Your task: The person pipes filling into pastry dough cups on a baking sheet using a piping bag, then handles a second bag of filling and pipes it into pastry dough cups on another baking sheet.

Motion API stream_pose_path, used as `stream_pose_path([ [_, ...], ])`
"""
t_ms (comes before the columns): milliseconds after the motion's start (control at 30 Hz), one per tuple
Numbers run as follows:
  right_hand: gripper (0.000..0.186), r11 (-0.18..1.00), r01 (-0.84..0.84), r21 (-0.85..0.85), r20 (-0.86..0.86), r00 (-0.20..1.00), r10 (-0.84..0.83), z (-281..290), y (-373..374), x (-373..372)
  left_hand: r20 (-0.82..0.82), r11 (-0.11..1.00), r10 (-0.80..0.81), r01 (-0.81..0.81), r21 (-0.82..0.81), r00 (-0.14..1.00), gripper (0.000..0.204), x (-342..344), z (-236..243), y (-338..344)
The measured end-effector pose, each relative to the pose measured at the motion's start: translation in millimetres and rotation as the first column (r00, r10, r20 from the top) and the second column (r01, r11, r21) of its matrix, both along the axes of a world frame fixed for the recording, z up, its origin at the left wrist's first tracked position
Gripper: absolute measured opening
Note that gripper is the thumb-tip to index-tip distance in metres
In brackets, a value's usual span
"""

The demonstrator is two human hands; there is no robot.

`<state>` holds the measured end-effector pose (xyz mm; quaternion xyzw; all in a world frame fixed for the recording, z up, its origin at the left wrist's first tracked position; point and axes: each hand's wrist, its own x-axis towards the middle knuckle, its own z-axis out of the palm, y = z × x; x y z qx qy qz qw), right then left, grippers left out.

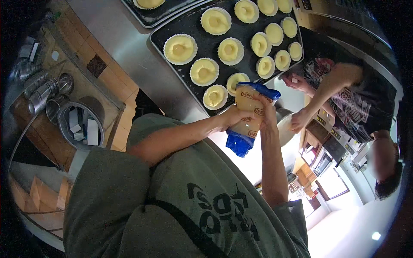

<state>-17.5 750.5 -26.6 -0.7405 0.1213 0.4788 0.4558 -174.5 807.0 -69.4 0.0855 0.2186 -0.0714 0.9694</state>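
Note:
Both my hands grip a soft plastic bag (248, 101), see-through with tan contents, printed, and blue at both ends. My left hand (231, 118) is closed round its left side, and my right hand (267, 114) wraps its right side. The bag is tilted, its upper end over the near edge of a dark baking tray (241, 33). White paper cups of pale yellow batter stand on that tray in rows, such as the cup (215, 97) close to the bag. Many show a small hollow or darker spot in the middle.
A co-worker's hand (301, 121) holds a pale bowl (285, 129) to the right; their other hand (297, 82) is by the tray's right edge. A second tray (140, 15) lies beyond on the steel table (107, 23). Metal cups (43, 95) and a grey bin (102, 118) are at left.

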Motion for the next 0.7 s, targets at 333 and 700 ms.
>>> stream_pose_path([
  [333,0.028,0.999,0.048,-0.008,0.052,0.998,-0.048,6.2,0.7,-4.3,0.000,0.999,-0.036,0.036,-0.010,0.999,0.052,2.6,-5.3,-4.3],
  [700,0.039,0.988,0.094,0.126,-0.043,0.995,-0.089,10.5,-28.2,-17.5,0.045,0.973,-0.159,0.149,0.176,0.986,0.066,-9.8,14.4,9.7],
])
